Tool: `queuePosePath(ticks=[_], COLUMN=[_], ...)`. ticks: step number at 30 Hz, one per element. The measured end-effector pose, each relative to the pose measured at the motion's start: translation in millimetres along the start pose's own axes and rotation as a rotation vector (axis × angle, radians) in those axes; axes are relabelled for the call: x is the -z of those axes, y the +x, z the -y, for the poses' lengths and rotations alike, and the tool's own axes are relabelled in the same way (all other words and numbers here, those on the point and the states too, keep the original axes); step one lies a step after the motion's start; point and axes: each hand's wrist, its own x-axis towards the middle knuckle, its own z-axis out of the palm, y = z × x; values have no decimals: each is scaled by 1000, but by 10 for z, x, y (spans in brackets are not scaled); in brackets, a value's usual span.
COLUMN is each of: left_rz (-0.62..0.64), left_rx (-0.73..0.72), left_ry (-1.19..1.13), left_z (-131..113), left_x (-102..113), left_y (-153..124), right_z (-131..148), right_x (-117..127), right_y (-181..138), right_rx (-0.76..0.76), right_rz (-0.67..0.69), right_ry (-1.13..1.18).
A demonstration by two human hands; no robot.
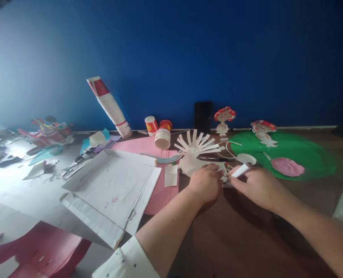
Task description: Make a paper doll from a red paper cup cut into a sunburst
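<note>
My right hand (261, 189) is closed around a white marker (240, 170), its dark end pointing up to the right. Close by on the left, my left hand (206, 183) has its fingers bent down on a piece of white paper (190, 165), holding it to the table. The marker's lower end is near that paper, but I cannot see whether it touches. Just behind lies a cut paper cup (194, 150) with its strips fanned out. To the right of the strips is a small white paper disc (246, 158).
Tall stacked paper cups (113, 110) lean on the blue wall; shorter cups (162, 138) lie nearby. A black phone (202, 116) stands behind. Paper figures (224, 120) are at right, with a pink scalloped piece (287, 166) on green paper (319, 158). A flattened white box (107, 189) lies left.
</note>
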Motion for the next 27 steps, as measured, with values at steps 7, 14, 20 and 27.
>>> queuePosePath(ticks=[7,14,20,27], left_rz=[3,-6,-19,29], left_rx=[12,-6,-14,8], left_ry=[8,10,-7,31], left_z=[-4,3,27,9], left_x=[6,6,-28,0], left_y=[0,1,9,18], right_z=[4,-26,-11,22], right_x=[4,-26,-29,-43], right_y=[5,-16,-16,-23], right_rx=[36,51,54,108], right_rz=[-14,-17,-23,-56], right_ry=[-13,-33,-69,-93])
